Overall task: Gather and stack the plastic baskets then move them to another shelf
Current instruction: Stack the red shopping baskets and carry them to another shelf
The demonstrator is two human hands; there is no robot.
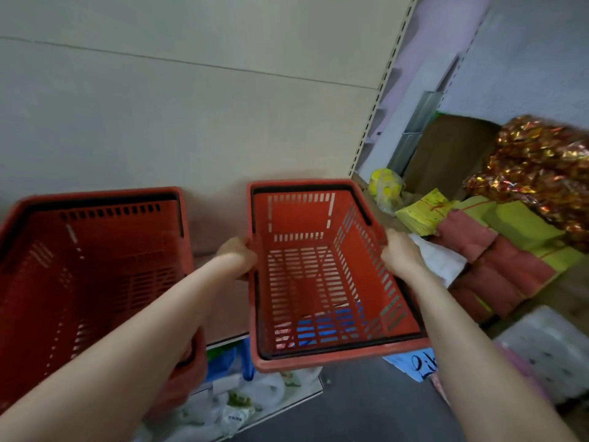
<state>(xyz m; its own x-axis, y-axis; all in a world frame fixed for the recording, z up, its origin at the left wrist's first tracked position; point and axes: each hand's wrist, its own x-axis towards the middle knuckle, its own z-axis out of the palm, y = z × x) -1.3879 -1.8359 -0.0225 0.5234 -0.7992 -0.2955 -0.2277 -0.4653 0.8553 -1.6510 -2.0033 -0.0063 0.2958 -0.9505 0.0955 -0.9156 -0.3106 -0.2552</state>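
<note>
Both hands – left [237, 255], right [400, 250] – grip red basket [322, 275] rims; fingertips hidden.

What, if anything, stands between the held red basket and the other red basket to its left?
Nothing visible does. The held basket, gripped by the left hand and right hand, has only bare shelf between it and the other basket.
</note>
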